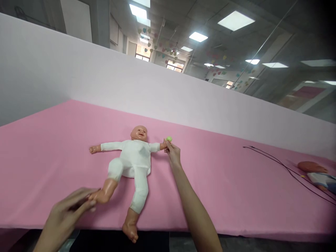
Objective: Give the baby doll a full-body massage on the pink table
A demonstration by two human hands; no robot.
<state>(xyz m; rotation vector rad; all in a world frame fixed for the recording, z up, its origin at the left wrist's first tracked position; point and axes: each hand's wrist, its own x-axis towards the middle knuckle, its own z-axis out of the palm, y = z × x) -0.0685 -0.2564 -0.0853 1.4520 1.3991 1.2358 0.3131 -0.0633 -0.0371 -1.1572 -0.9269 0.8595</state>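
A baby doll [134, 154] with a bald head and a white cloth body lies on its back, arms spread. At lower left, the fingers of my left hand [67, 211] close around the toes of the doll's foot [105, 190], slightly blurred; that leg is bent and raised. My right hand [172, 152] pinches a small light-green ball [169, 139] against the doll's hand [163, 145]. Whether my fingertips also grip the doll's hand, I cannot tell. The doll's other leg [140, 190] stretches toward me, its foot over the table's front edge.
Pink cloth covers the table [210, 182]. A black cord [278, 161] runs across its right side beside a second doll [315, 173], partly cut off by the frame. Behind the table stands a low white wall [157, 94] with glass above it.
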